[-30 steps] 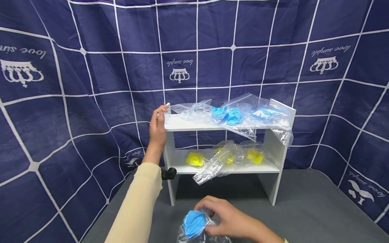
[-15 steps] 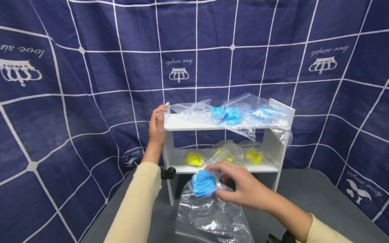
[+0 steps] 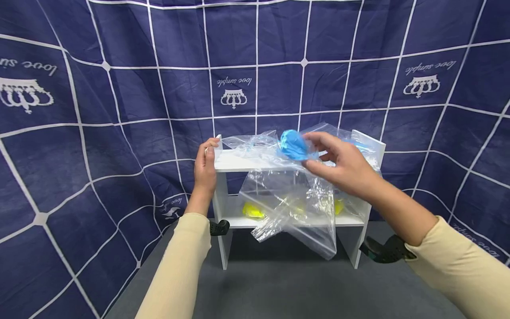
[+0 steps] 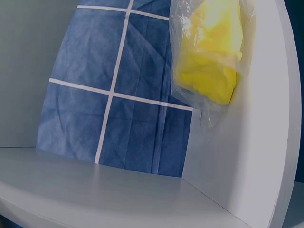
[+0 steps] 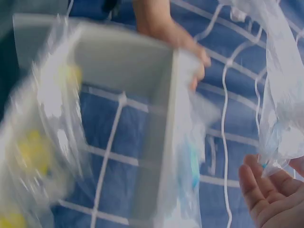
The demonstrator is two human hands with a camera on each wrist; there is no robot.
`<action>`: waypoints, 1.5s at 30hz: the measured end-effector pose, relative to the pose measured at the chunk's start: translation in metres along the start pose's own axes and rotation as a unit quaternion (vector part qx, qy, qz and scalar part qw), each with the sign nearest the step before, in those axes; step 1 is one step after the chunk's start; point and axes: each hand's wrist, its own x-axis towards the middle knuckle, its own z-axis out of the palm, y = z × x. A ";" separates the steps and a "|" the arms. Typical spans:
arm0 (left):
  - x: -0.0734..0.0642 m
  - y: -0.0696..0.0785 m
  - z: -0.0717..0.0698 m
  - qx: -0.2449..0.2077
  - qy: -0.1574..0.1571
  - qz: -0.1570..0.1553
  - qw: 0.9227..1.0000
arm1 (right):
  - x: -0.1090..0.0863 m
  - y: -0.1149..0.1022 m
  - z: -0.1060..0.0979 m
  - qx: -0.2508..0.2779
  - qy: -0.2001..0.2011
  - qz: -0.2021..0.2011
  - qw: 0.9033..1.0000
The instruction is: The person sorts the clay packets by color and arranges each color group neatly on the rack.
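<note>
A white two-tier shelf [image 3: 231, 166] stands ahead of me. My left hand [image 3: 206, 166] grips the top of its left side panel, with fingers over the edge. Above the upper tier, my right hand [image 3: 342, 161] pinches a clear plastic bag [image 3: 324, 246] at a bunched blue bundle [image 3: 293, 145]. The bag's loose part hangs down in front of both tiers. In the right wrist view, the right hand's fingers [image 5: 256, 185] touch the bag [image 5: 285, 80]; the shelf is blurred there. What the blue bundle is made of cannot be made out.
More clear bags [image 3: 255, 141] with blue contents lie on the upper tier, partly hidden by the right hand. Bagged yellow bundles [image 3: 253, 210] lie on the lower tier, one [image 4: 209, 71] near its left end. A blue checked cloth [image 3: 279, 40] hangs behind; a grey surface [image 3: 279, 288] lies below.
My right hand has lifted the bag with the blue bundle from low in front of the shelf up to the upper tier. The left hand stays on the side panel.
</note>
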 end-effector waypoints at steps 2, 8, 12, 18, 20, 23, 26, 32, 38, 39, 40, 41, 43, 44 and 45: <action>0.001 -0.005 -0.001 0.003 0.004 0.003 1.000 | 0.012 0.004 -0.011 -0.017 0.016 0.028 0.999; 0.001 -0.007 -0.001 0.002 0.006 -0.001 1.000 | 0.041 0.022 -0.042 -0.072 0.036 0.111 0.991; -0.002 0.006 0.001 0.003 0.002 -0.007 1.000 | 0.054 0.042 -0.057 -0.099 0.036 0.151 0.983; -0.003 0.029 0.004 0.004 -0.003 -0.009 1.000 | 0.062 0.070 -0.066 -0.182 0.010 0.189 0.965; -0.003 0.030 0.004 0.003 -0.002 -0.010 1.000 | 0.062 0.079 -0.066 -0.217 -0.007 0.195 0.957; -0.004 0.031 0.004 0.002 0.000 -0.012 1.000 | 0.060 0.090 -0.063 -0.264 -0.025 0.199 0.943; -0.004 0.031 0.003 0.002 -0.006 -0.013 1.000 | 0.057 0.096 -0.060 -0.290 -0.036 0.205 0.934; -0.002 0.018 0.001 0.008 -0.003 -0.004 1.000 | 0.056 0.096 -0.059 -0.300 -0.065 0.213 0.927; 0.000 -0.005 -0.002 0.007 -0.002 0.003 1.000 | 0.054 0.092 -0.062 -0.273 -0.065 0.217 0.935; 0.000 -0.006 -0.003 0.008 -0.004 0.003 1.000 | 0.054 0.092 -0.063 -0.271 -0.062 0.217 0.936; 0.000 -0.006 -0.003 0.008 -0.005 0.004 1.000 | 0.053 0.092 -0.063 -0.267 -0.058 0.217 0.937; 0.000 -0.006 -0.003 0.009 -0.006 0.005 1.000 | 0.053 0.091 -0.064 -0.264 -0.054 0.217 0.938; 0.000 -0.006 -0.003 0.009 -0.006 0.003 1.000 | 0.051 0.091 -0.064 -0.257 -0.038 0.215 0.941; -0.001 -0.006 -0.003 0.010 -0.005 0.000 1.000 | 0.050 0.091 -0.064 -0.254 -0.026 0.214 0.943; -0.001 -0.006 -0.003 0.011 -0.005 -0.003 1.000 | 0.048 0.090 -0.064 -0.249 -0.013 0.212 0.945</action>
